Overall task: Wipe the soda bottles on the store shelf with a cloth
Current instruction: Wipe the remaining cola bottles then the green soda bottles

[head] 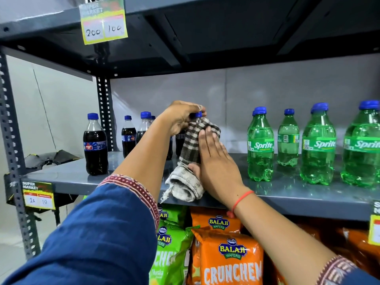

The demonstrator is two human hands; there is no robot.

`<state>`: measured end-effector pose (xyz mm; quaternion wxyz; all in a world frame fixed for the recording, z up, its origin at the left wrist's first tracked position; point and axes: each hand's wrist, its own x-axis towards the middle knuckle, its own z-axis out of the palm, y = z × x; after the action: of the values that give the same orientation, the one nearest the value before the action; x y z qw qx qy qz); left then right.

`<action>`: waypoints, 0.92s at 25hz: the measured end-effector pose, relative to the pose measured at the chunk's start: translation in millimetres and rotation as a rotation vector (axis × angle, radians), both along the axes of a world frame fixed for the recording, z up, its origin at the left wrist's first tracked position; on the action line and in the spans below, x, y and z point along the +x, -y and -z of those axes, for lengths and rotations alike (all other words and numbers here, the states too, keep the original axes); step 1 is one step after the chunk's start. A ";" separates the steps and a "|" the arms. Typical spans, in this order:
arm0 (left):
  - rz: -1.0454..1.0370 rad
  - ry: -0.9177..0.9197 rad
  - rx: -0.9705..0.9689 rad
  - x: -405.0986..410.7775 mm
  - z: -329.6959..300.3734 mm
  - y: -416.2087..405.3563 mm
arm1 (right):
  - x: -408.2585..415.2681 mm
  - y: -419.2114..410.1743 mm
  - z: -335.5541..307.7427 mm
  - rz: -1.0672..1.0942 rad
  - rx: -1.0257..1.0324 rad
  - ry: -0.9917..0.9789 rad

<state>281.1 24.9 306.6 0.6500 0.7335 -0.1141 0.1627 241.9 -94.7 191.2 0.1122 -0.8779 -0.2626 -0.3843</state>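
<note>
A dark cola bottle with a blue cap (198, 115) stands on the grey shelf (287, 194), mostly wrapped in a brown-and-white checked cloth (190, 149). My left hand (181, 118) grips the bottle at its neck and cap. My right hand (213, 161) presses the cloth flat against the bottle's side, thumb tucked under the fabric. The cloth's loose end bunches on the shelf's front edge. More cola bottles (95, 146) stand at the left. Several green Sprite bottles (260, 148) stand at the right.
A metal shelf sits close overhead with a yellow price tag (103, 20). A perforated upright (12, 140) runs down the left. Orange and green Balaji wafer bags (228, 256) fill the shelf below. Another price label (38, 195) hangs at the shelf's left front.
</note>
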 end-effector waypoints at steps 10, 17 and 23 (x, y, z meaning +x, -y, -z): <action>0.010 0.007 -0.017 -4.5 1.1 1.7 | -1.2 -19.2 0.6 -0.037 0.275 -0.165; 0.034 -0.002 -0.027 -13.1 2.7 -1.8 | -9.3 -24.2 9.0 -0.109 0.514 -0.291; 0.019 0.001 -0.029 -13.1 2.6 0.1 | -23.1 -11.7 9.7 -0.016 0.446 -0.296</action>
<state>268.0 24.8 304.0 0.6621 0.7227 -0.1193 0.1585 218.7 -82.9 181.6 0.3433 -0.8759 -0.1591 -0.2994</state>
